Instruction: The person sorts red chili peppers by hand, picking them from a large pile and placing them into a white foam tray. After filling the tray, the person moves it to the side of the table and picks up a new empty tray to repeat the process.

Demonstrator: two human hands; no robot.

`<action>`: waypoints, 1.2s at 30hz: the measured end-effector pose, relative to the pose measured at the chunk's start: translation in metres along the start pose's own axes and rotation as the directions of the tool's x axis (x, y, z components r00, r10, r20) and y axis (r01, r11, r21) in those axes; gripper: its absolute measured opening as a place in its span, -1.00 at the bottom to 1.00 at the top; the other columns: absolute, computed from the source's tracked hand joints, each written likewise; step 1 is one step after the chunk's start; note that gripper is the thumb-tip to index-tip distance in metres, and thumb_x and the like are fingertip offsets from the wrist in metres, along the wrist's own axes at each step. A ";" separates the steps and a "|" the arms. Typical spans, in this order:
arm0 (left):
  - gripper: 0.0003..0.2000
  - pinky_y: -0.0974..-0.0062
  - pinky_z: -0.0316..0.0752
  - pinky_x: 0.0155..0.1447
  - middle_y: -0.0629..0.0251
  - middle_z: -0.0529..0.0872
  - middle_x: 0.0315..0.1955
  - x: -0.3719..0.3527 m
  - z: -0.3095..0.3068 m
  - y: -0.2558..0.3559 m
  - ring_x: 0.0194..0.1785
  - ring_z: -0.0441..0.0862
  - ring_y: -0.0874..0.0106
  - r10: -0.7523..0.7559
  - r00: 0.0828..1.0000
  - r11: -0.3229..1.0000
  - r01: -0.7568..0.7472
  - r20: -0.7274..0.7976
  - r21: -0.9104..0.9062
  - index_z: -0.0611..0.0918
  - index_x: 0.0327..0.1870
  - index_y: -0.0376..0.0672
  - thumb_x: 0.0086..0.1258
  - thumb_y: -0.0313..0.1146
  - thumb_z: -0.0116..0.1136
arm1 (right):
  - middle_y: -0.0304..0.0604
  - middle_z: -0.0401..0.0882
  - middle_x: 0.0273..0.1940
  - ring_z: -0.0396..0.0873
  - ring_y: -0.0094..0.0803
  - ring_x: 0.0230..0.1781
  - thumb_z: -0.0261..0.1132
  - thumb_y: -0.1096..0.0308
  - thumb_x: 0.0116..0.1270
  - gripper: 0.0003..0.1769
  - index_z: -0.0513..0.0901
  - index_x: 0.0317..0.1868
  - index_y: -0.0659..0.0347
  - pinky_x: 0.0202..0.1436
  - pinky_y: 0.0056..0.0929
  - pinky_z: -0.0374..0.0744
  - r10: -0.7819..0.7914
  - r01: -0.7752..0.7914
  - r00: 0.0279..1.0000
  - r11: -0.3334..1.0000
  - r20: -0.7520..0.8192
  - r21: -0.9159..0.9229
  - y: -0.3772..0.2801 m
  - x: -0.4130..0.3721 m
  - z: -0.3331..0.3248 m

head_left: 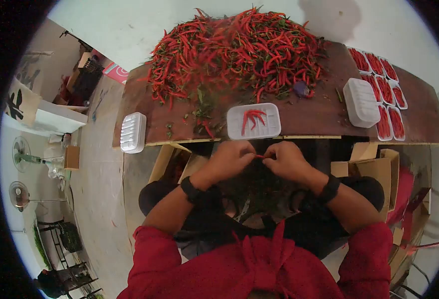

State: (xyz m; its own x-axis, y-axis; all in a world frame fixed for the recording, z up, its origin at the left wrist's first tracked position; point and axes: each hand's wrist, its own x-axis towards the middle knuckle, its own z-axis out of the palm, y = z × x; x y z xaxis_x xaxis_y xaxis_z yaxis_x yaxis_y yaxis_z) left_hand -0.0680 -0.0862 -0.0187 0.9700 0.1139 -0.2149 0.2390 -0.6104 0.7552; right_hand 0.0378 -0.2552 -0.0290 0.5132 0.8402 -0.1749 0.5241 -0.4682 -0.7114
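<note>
Between my two hands, just off the table's front edge, a red chili pepper [260,156] is pinched at both ends. My left hand [233,157] has its fingers closed on one end of it. The fingers of my right hand [286,158] close on the other end. Right behind them, at the edge of the table, a white foam tray [233,122] holds several red chilies [253,119]. Farther back rises a big heap of red chilies [239,52] with green stems.
Stacked foam trays stand at the left [133,132] and right [361,102] of the brown table [299,114]. Chili-filled trays [379,82] sit in rows at the far right. Below the table are cardboard boxes [174,164]. Loose green leaves [204,107] lie before the heap.
</note>
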 end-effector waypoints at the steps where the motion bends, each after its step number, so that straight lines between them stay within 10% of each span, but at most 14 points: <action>1: -0.85 0.47 0.47 -0.12 0.19 0.67 -0.37 0.000 0.002 -0.002 -0.25 0.59 0.49 -0.002 1.000 1.000 0.002 0.002 -0.001 0.61 -0.28 -0.28 0.23 -0.40 0.13 | 0.05 0.63 -0.41 0.62 -0.11 -0.37 0.30 0.31 0.06 -0.78 0.68 -0.32 0.28 -0.25 -0.27 0.52 0.007 -0.007 1.000 1.000 0.005 0.017 0.000 0.000 0.002; 3: -0.84 0.28 0.48 -0.19 0.04 0.65 -0.40 0.001 0.006 -0.007 -0.27 0.61 0.09 0.165 0.980 0.986 -0.164 -0.110 0.021 0.60 -0.31 -0.26 0.19 -0.36 0.09 | 0.05 0.63 -0.41 0.62 -0.11 -0.36 0.30 0.32 0.06 -0.78 0.68 -0.32 0.28 -0.24 -0.27 0.52 0.013 -0.014 1.000 0.999 0.013 0.036 0.000 0.002 0.003; 6: -0.85 0.24 0.46 -0.17 0.02 0.64 -0.39 0.001 0.002 -0.005 -0.24 0.59 0.06 0.162 0.984 0.987 -0.161 -0.069 0.022 0.59 -0.31 -0.27 0.20 -0.39 0.04 | 0.03 0.65 -0.42 0.63 -0.21 -0.41 0.29 0.33 0.09 -0.78 0.67 -0.32 0.31 -0.28 -0.32 0.53 -0.036 0.035 0.999 0.999 0.028 0.040 0.002 0.006 -0.001; 19: -0.83 0.43 0.48 -0.20 0.19 0.63 -0.45 0.001 -0.020 -0.001 -0.33 0.60 0.38 0.083 0.939 0.964 -0.160 0.334 0.213 0.56 -0.27 -0.27 0.30 -0.33 0.08 | -0.20 0.60 -0.52 0.54 -0.54 -0.53 0.23 0.36 0.17 -0.80 0.65 -0.34 0.34 -0.47 -0.55 0.49 0.065 -0.152 0.939 0.959 0.337 0.240 0.020 0.025 -0.006; 24: -0.82 0.28 0.47 -0.23 0.09 0.65 -0.43 -0.001 -0.006 -0.003 -0.31 0.60 0.13 0.167 0.985 0.985 -0.169 -0.049 -0.035 0.62 -0.34 -0.22 0.16 -0.30 0.20 | -0.20 0.61 -0.52 0.55 -0.53 -0.52 0.23 0.34 0.16 -0.79 0.65 -0.36 0.36 -0.44 -0.54 0.51 0.130 -0.243 0.915 0.934 0.383 0.262 0.004 0.020 -0.009; 36: -0.83 0.30 0.47 -0.29 0.09 0.63 -0.48 0.000 -0.009 -0.004 -0.38 0.62 0.15 0.214 0.975 0.959 -0.198 -0.060 0.203 0.58 -0.42 -0.25 0.19 -0.31 0.20 | -0.11 0.64 -0.48 0.59 -0.49 -0.48 0.25 0.33 0.16 -0.75 0.67 -0.28 0.37 -0.37 -0.46 0.54 0.074 -0.127 0.968 0.968 0.242 0.214 -0.003 0.020 -0.012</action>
State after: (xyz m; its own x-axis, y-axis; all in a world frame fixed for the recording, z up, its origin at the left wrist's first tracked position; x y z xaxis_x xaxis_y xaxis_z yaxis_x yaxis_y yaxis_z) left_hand -0.0684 -0.0761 -0.0163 0.9996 0.0274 -0.0113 0.0283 -0.7670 0.6411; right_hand 0.0548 -0.2402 -0.0224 0.3707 0.8447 -0.3861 0.2968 -0.5017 -0.8125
